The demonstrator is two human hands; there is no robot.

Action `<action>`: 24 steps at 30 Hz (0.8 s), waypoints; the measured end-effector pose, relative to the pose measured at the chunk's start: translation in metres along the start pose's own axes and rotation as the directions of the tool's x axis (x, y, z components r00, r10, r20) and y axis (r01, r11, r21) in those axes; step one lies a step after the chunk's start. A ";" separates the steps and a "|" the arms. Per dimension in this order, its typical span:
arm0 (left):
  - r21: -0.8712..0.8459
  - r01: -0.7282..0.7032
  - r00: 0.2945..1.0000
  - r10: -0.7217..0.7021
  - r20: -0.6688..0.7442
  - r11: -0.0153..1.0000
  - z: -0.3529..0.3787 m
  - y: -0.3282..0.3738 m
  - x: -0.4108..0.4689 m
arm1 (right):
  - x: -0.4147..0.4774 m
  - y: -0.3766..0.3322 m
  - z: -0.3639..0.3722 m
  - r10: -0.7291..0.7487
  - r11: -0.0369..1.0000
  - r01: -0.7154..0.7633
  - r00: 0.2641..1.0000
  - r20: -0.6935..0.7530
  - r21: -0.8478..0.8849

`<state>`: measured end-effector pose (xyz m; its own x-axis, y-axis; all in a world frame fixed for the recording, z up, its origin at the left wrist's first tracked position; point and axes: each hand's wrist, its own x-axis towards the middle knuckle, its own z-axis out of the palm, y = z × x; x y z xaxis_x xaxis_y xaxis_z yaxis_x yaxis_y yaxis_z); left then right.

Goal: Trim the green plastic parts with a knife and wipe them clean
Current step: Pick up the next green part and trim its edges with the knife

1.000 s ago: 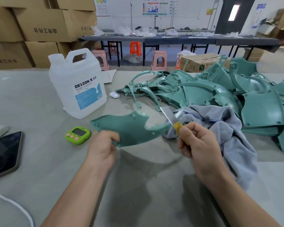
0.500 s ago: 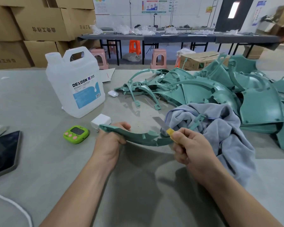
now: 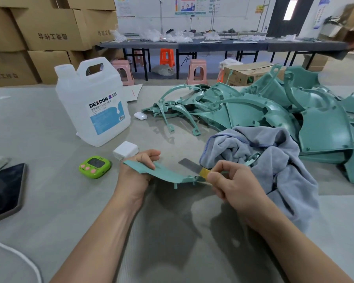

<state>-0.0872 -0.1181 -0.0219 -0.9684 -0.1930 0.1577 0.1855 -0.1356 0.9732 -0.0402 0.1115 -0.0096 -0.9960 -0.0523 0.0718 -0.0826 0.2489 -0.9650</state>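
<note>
My left hand (image 3: 136,176) grips the left end of a curved green plastic part (image 3: 168,174) held above the table, thumb on top. My right hand (image 3: 232,184) pinches a knife (image 3: 193,165) by its yellow-taped handle; the bare steel blade points up and left, resting against the part's right end. A grey cloth (image 3: 274,160) lies bunched just behind my right hand. A pile of green plastic parts (image 3: 274,111) covers the table at the back right.
A white DEXCON jug (image 3: 92,103) stands at the left, a white charger block (image 3: 125,150) and a green timer (image 3: 94,166) in front of it. A dark tablet (image 3: 2,188) lies at the left edge. A small white case (image 3: 140,115) sits by the pile.
The green part has been turned from showing its broad face to lying nearly edge-on and lower. The knife blade has shifted along the part's right end.
</note>
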 end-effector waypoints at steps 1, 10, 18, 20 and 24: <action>0.003 0.001 1.000 -0.001 0.002 1.000 0.000 0.000 0.000 | -0.001 -0.001 0.001 -0.002 0.998 -0.001 0.999 0.043 0.064; 0.035 -0.038 0.999 0.036 0.037 0.999 -0.005 0.004 0.001 | -0.001 -0.004 -0.003 -0.027 0.967 0.015 0.999 -0.046 -0.253; 0.026 -0.013 0.999 0.012 0.045 1.000 -0.006 0.007 -0.001 | 0.001 -0.002 -0.003 -0.011 0.984 0.006 1.000 -0.027 -0.178; 0.014 0.001 0.999 -0.002 0.042 1.000 -0.007 0.006 0.000 | -0.001 -0.003 -0.004 -0.020 0.999 0.021 0.999 0.039 -0.032; 0.011 -0.061 0.997 0.060 0.047 0.998 -0.007 0.006 0.000 | -0.001 -0.002 -0.002 -0.037 0.968 0.037 0.999 0.005 -0.248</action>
<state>-0.0844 -0.1260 -0.0169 -0.9622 -0.1552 0.2239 0.2425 -0.1129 0.9636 -0.0387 0.1134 -0.0076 -0.9921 -0.0668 0.1062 -0.1253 0.4788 -0.8690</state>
